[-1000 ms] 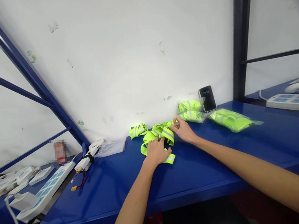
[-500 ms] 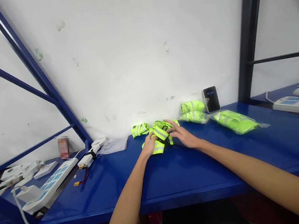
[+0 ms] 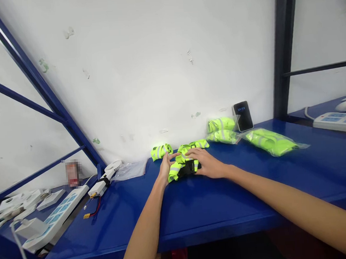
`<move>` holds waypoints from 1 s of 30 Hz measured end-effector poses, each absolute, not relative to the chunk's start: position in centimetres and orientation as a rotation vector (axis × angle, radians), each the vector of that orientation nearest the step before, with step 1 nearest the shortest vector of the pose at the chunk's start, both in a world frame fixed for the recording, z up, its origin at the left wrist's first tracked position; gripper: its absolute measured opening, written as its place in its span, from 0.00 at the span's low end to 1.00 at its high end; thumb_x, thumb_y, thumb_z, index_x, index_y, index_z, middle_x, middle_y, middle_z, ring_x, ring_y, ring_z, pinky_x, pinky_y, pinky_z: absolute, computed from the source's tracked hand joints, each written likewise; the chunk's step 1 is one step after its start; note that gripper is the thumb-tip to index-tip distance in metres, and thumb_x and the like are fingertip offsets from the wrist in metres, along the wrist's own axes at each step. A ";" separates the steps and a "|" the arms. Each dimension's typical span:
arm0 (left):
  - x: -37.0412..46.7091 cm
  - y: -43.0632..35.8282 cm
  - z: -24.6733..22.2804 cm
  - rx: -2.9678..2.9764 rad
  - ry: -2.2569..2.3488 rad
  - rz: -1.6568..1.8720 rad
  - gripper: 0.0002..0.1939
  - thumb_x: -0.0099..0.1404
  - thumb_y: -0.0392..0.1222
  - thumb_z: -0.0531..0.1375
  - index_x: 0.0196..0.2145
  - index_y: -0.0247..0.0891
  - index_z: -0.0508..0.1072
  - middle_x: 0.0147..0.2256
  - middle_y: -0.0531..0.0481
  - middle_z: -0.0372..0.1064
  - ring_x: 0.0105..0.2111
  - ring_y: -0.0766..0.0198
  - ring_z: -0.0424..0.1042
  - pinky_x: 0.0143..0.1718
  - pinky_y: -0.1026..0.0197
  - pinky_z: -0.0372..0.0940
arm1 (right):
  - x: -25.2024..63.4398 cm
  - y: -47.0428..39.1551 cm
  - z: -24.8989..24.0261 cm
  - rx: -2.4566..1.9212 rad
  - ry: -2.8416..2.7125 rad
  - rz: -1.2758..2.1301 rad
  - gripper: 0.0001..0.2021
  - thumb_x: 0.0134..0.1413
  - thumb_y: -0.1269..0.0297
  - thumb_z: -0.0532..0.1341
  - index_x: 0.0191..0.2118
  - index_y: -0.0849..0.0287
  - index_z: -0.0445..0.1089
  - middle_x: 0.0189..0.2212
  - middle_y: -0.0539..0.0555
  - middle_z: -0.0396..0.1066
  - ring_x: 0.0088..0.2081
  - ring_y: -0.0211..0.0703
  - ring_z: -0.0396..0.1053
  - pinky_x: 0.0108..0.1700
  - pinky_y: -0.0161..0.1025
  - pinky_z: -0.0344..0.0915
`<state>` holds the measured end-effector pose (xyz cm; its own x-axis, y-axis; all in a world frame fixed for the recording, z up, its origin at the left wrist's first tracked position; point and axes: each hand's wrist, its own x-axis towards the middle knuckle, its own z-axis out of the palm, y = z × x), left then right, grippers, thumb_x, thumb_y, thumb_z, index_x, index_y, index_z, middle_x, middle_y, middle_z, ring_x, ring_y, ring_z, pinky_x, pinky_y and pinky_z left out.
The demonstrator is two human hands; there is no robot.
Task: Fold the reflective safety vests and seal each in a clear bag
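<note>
Your reflective strap (image 3: 181,154) reads as matt woven cloth, its buckle (image 3: 188,168) black plastic; your blue tabletop (image 3: 219,197) is smooth and glossy.

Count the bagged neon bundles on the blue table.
3: an upper bundle on top of a lower bundle near the wall, and a third bundle lying to their right. Any behind the stack would be hidden.

White wall (image 3: 139,68): bright, palest mid-frame
Blue tabletop (image 3: 225,200): soft sheen
Below tabletop: deep shadow
Frame edges: stretched, upper right corner dark
Black buckle (image 3: 189,168): soft detail, perhaps slightly blurred
</note>
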<state>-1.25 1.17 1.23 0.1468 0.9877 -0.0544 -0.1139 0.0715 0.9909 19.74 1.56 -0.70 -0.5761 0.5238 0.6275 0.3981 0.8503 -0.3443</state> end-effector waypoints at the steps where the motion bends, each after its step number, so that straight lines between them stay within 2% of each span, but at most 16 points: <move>1: -1.2 1.2 1.5 1.147 0.998 1.105 0.39 0.62 0.66 0.45 0.52 0.29 0.69 0.28 0.42 0.75 0.24 0.56 0.73 0.27 0.58 0.66 | 19.7 1.7 -0.7 -0.705 -2.213 0.256 0.21 0.44 0.64 0.67 0.48 0.57 0.69 0.51 0.61 0.67 0.57 0.59 0.60 0.57 0.55 0.56; 4: -1.5 1.2 1.7 1.235 0.938 1.220 0.41 0.63 0.67 0.41 0.54 0.29 0.67 0.35 0.38 0.75 0.31 0.52 0.75 0.33 0.54 0.67 | 19.7 2.2 -0.6 -0.828 -2.021 0.465 0.11 0.47 0.64 0.63 0.39 0.59 0.70 0.38 0.55 0.73 0.43 0.52 0.69 0.48 0.48 0.63; 7: -1.9 0.8 1.5 1.488 1.116 1.604 0.34 0.65 0.63 0.43 0.55 0.33 0.65 0.41 0.40 0.72 0.39 0.54 0.74 0.41 0.54 0.67 | 20.0 3.1 -0.7 -0.905 -1.797 0.645 0.08 0.50 0.61 0.60 0.35 0.60 0.70 0.29 0.51 0.72 0.32 0.45 0.69 0.38 0.41 0.65; 10: -2.0 -0.1 1.3 1.972 1.266 1.870 0.27 0.66 0.56 0.48 0.56 0.37 0.61 0.50 0.40 0.67 0.49 0.54 0.68 0.51 0.53 0.61 | 20.5 3.9 -0.8 -0.921 -1.624 0.744 0.10 0.52 0.59 0.58 0.35 0.60 0.71 0.30 0.53 0.73 0.32 0.45 0.69 0.38 0.41 0.65; 14: -0.5 -1.5 1.7 2.536 1.259 1.596 0.31 0.64 0.54 0.53 0.61 0.39 0.56 0.61 0.38 0.53 0.61 0.50 0.53 0.60 0.48 0.51 | 20.7 3.9 -0.5 -0.804 -1.650 0.797 0.11 0.51 0.58 0.60 0.37 0.59 0.72 0.36 0.54 0.74 0.39 0.49 0.69 0.44 0.43 0.65; 16: 0.3 -1.8 1.8 2.560 1.242 1.401 0.35 0.62 0.52 0.57 0.64 0.41 0.52 0.61 0.38 0.53 0.61 0.49 0.54 0.60 0.48 0.51 | 20.4 3.5 -0.4 -0.735 -1.684 0.853 0.11 0.50 0.59 0.61 0.37 0.59 0.72 0.36 0.53 0.74 0.40 0.49 0.69 0.47 0.43 0.64; 19: 0.9 -1.6 1.6 2.252 1.217 1.284 0.40 0.61 0.50 0.59 0.66 0.41 0.46 0.51 0.41 0.67 0.49 0.53 0.69 0.52 0.50 0.61 | 20.0 3.2 -0.1 -0.670 -1.592 0.988 0.10 0.48 0.60 0.61 0.35 0.59 0.72 0.34 0.53 0.74 0.40 0.49 0.69 0.46 0.43 0.64; 20: 1.0 -1.4 1.5 2.102 1.185 1.269 0.41 0.61 0.51 0.60 0.66 0.40 0.46 0.47 0.42 0.70 0.45 0.54 0.71 0.48 0.52 0.64 | 19.8 3.1 0.1 -0.649 -1.529 1.046 0.09 0.47 0.61 0.62 0.34 0.60 0.71 0.33 0.53 0.74 0.39 0.48 0.70 0.45 0.42 0.65; 22: 1.0 -1.1 1.5 1.847 1.063 1.223 0.40 0.60 0.53 0.61 0.63 0.37 0.51 0.42 0.43 0.73 0.40 0.55 0.74 0.43 0.55 0.66 | 19.7 2.9 0.7 -0.608 -1.372 1.152 0.10 0.45 0.62 0.63 0.35 0.59 0.69 0.32 0.52 0.73 0.37 0.47 0.70 0.42 0.42 0.66; 25: 1.4 -1.0 1.8 1.716 0.871 1.190 0.32 0.57 0.54 0.63 0.55 0.34 0.65 0.44 0.41 0.73 0.45 0.51 0.72 0.46 0.55 0.66 | 19.5 2.0 2.6 -0.536 -1.215 1.235 0.16 0.43 0.62 0.63 0.42 0.55 0.65 0.33 0.51 0.72 0.35 0.46 0.71 0.39 0.42 0.68; 27: 1.6 -1.1 2.2 1.733 0.803 1.217 0.31 0.56 0.54 0.64 0.53 0.35 0.67 0.50 0.41 0.70 0.50 0.50 0.69 0.50 0.55 0.64 | 19.2 1.2 4.5 -0.479 -1.224 1.243 0.22 0.44 0.62 0.63 0.48 0.51 0.61 0.35 0.51 0.71 0.36 0.46 0.72 0.40 0.43 0.69; 30: 1.4 -1.2 3.7 1.764 0.751 1.246 0.34 0.57 0.55 0.64 0.57 0.37 0.64 0.53 0.41 0.68 0.53 0.48 0.67 0.53 0.52 0.62 | 18.8 0.0 7.9 -0.391 -1.250 1.222 0.24 0.44 0.63 0.64 0.49 0.50 0.58 0.35 0.49 0.70 0.35 0.43 0.71 0.38 0.41 0.70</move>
